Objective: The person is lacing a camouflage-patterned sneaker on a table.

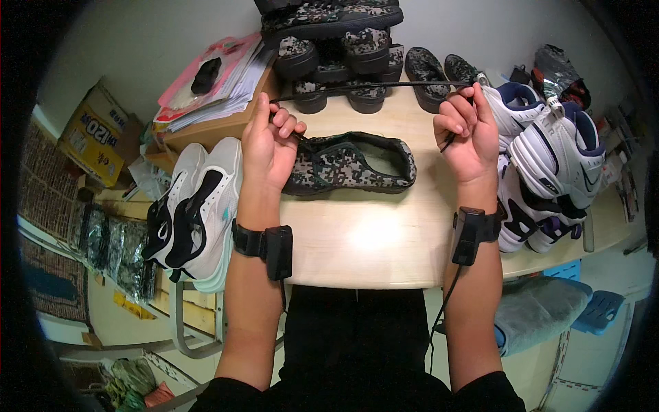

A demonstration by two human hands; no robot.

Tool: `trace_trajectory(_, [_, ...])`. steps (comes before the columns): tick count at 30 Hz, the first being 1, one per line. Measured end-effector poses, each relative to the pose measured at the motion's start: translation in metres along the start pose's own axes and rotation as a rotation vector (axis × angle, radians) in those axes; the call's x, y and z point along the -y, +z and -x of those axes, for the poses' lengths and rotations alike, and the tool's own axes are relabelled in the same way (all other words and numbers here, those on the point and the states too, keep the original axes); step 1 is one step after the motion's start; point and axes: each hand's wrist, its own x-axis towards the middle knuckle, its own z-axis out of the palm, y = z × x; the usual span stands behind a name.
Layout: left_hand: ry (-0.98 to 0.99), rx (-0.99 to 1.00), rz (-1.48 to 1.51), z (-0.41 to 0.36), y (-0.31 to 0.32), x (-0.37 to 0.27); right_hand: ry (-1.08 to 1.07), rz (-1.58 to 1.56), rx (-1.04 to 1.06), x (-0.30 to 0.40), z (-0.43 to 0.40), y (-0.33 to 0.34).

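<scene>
A black shoelace [381,85] stretches between my two raised hands, above the table. My left hand [270,141] pinches one end part of it, and my right hand [469,129] grips the other, with a short tail hanging below the fingers. Under the lace lies a camouflage canvas shoe [355,165] on its sole, toe to the left, its opening to the right. My left hand covers the shoe's toe. Lace eyelets show on its upper, and a bit of black cord shows between my left fingers and the shoe. Both wrists wear black strapped devices.
More camouflage shoes [334,56] are stacked at the back of the wooden table [360,257]. White sneakers [206,206] stand at the left, and piled white sneakers [556,149] at the right. A cardboard box [216,126] with papers is at the back left. A grey cushion [545,309] lies below right.
</scene>
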Motion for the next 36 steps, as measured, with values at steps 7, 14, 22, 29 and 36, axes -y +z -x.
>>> trace_trajectory(7, [-0.037,0.028,0.091,-0.001,-0.002,0.0,-0.026,0.023,0.012,0.002,0.0,-0.002])
trace_trajectory(14, [0.042,0.05,-0.197,0.002,-0.005,-0.001,-0.21,-0.022,0.061,0.006,0.003,0.003])
trace_trajectory(22, [0.079,0.14,-0.161,0.007,-0.002,-0.003,-0.352,-0.02,-0.024,0.007,-0.003,-0.012])
trace_trajectory(29, [0.016,0.157,-0.256,0.011,-0.001,-0.004,-0.614,0.632,-0.235,-0.016,-0.019,-0.01])
trace_trajectory(36, [0.068,0.157,-0.249,0.009,-0.004,-0.001,-0.457,1.923,-0.24,-0.031,-0.019,-0.025])
